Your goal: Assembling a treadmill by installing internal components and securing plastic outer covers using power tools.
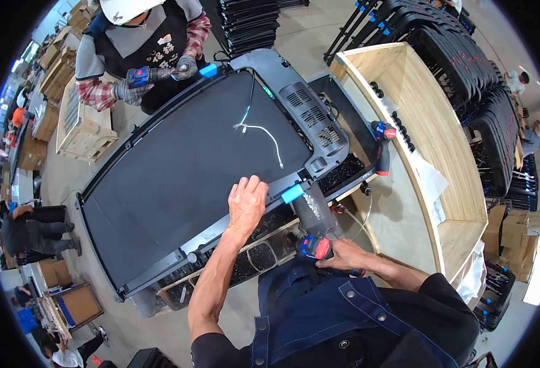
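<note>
A treadmill [190, 153] with a black belt lies on a stand in front of me. My left hand [247, 201] is over its near side rail, fingers bunched together; whatever they may hold is hidden. Low in front of my body, my right hand [343, 254] is closed around a red and blue cordless drill [314, 248]. A dark metal post [315, 211] lies just beyond the drill, beside blue tape [292, 194] at the treadmill's corner. A vented grey motor cover [310, 110] spans the right end, and a white cable [270, 138] trails across the belt.
Across the treadmill, a co-worker's gloved hands [132, 92] hold another cordless drill [150, 76]. A large wooden crate [448, 165] stands at my right, with a red and black power tool [383, 147] at its near edge. Stacked black frames [466, 73] stand beyond it.
</note>
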Available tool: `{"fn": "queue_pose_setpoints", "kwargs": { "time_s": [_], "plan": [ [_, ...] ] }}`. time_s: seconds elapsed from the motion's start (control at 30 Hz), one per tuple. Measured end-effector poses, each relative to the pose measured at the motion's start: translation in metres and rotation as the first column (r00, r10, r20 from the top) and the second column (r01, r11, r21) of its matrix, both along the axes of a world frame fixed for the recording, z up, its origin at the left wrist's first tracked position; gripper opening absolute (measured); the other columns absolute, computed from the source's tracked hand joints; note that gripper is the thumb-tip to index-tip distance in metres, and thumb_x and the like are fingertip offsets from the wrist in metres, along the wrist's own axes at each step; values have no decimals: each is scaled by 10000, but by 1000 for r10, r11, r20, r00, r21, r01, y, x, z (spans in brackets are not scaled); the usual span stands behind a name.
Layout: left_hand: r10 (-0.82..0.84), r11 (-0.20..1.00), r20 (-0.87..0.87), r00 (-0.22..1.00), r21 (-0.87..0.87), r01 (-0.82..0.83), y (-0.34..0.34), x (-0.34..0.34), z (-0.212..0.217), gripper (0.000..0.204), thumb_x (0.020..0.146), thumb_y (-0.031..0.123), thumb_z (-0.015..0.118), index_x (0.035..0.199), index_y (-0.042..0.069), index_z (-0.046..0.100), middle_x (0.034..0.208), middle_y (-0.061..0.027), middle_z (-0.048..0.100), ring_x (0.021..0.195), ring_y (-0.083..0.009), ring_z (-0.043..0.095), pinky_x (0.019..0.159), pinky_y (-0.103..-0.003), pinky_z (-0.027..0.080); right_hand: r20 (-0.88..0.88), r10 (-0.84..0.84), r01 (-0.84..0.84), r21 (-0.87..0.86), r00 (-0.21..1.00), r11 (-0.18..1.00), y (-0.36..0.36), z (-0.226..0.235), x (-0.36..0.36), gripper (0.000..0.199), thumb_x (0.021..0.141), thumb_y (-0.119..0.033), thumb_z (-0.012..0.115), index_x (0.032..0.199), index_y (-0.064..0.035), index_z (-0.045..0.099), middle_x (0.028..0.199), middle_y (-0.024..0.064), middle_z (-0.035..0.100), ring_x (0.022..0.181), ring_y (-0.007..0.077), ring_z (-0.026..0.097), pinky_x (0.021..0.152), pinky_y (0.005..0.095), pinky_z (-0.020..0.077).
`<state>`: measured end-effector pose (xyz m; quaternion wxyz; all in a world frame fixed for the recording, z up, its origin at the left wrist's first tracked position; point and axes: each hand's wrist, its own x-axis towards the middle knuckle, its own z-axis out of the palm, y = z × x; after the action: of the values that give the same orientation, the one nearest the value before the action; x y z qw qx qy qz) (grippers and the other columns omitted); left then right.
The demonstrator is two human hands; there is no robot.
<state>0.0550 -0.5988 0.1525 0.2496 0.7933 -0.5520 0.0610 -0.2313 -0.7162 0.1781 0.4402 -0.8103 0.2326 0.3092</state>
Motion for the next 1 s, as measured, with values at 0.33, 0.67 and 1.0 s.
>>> {"fn": "queue_pose_setpoints", "kwargs": {
  "time_s": [0.33,0.67,1.0],
  "plan": [
    [401,913,-172,900,-8,-408,166,-2,19,283,821,159,799,1077,69,718,1032,-119,663,1000,-318,615,884,-429,482,-126,80,-97,-131,989,987,42,-105,-10,760,880,-413,685,1487,-75,378,1200,274,668,1102,453,648,934,529,515],
    [470,866,-6,882,195,-460,332,12,-10,550,777,381,825,1165,45,626,1090,-157,568,1053,-368,529,919,-468,418,-84,-327,259,-443,941,859,104,-278,-8,695,860,-253,683,1462,-114,364,1302,299,552,1207,485,564,1009,526,491],
    [422,880,114,899,185,-436,335,17,-21,450,751,239,835,1126,93,635,1057,-107,576,1034,-312,544,861,-452,406,129,-329,342,-91,935,935,146,-237,67,497,829,-218,691,1306,-92,628,1017,169,739,932,290,735,833,441,589]
  ]
}}
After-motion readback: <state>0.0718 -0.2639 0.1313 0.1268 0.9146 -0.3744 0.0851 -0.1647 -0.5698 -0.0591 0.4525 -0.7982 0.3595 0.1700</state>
